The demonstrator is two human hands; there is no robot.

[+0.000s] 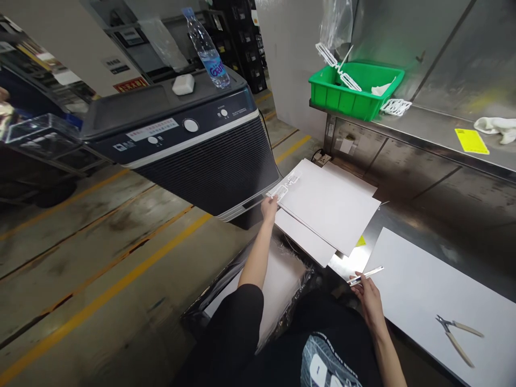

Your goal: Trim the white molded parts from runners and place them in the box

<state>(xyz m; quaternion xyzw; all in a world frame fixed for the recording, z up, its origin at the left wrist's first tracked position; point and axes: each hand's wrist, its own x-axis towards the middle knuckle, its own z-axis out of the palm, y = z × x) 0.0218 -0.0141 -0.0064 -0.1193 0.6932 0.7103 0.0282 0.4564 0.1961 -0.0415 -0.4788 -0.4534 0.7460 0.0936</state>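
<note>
Stretched far forward, my left hand (269, 208) pinches the near end of a thin white plastic frame (281, 192). The frame lies over the left corner of a stack of white sheets (330, 207), and its fine shape is hard to make out against them. Closer to my body, my right hand (366, 290) is closed around a slim silver tool that looks like a utility knife (373, 272). Below and to the right of that hand, side cutters (453, 328) with beige handles lie spread apart on a large white board (439, 290).
A green bin (342, 99) with white plastic frames stands on a metal shelf (433, 131), near a yellow card (471, 141) and white glove (497, 128). A dark air cooler (201, 148) bearing a water bottle (212, 59) stands left. A plastic-lined box (278, 279) sits below my left arm.
</note>
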